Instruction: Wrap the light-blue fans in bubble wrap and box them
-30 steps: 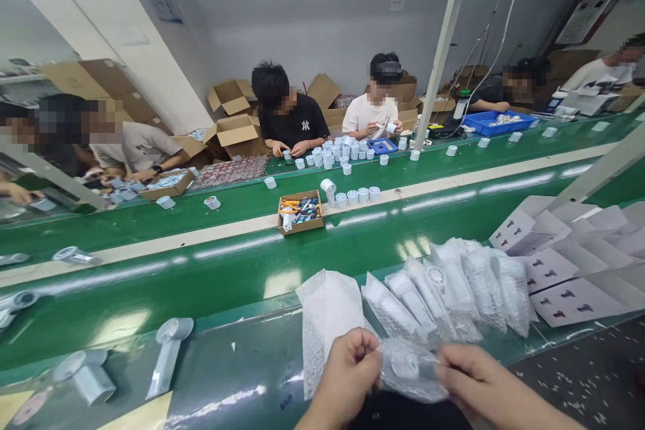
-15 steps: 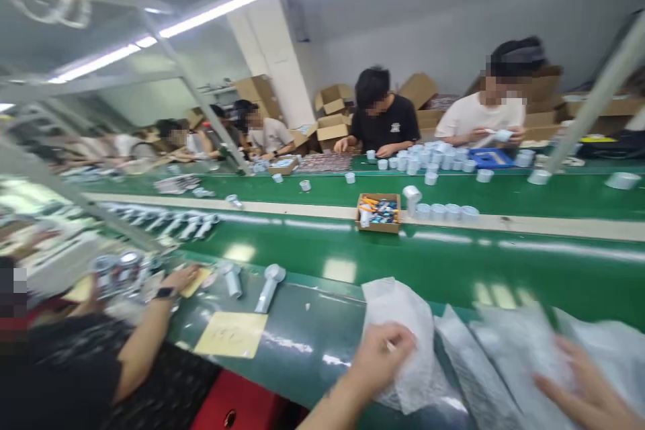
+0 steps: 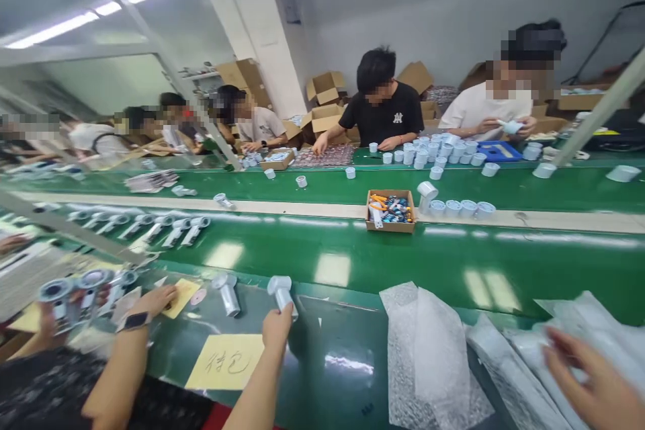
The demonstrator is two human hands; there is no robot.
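Observation:
My left hand point(image 3: 276, 328) is closed on the handle of a pale blue plastic housing with a round head point(image 3: 280, 285), which lies on the dark green worktop. Another such housing point(image 3: 228, 295) rests to its left. Below them lies a yellow handwritten card point(image 3: 225, 363). My right hand point(image 3: 592, 376), fingers apart and with nothing visible in it, is at the right over bubble-wrapped packs point(image 3: 534, 356); whether it touches them I cannot tell. Flat bubble-wrap bags point(image 3: 433, 349) are spread between my hands.
Beyond the worktop runs a green conveyor belt point(image 3: 342, 248). A small carton of mixed parts point(image 3: 390, 211) stands on the pale divider beside several pale blue cups point(image 3: 453, 208). At my left a co-worker's arm point(image 3: 121, 363) reaches across the worktop; other people sit along the far side.
My left hand has left the bubble-wrap bags, moved left and taken hold of the housing's handle. My right hand has shifted slightly right. The view has turned a little.

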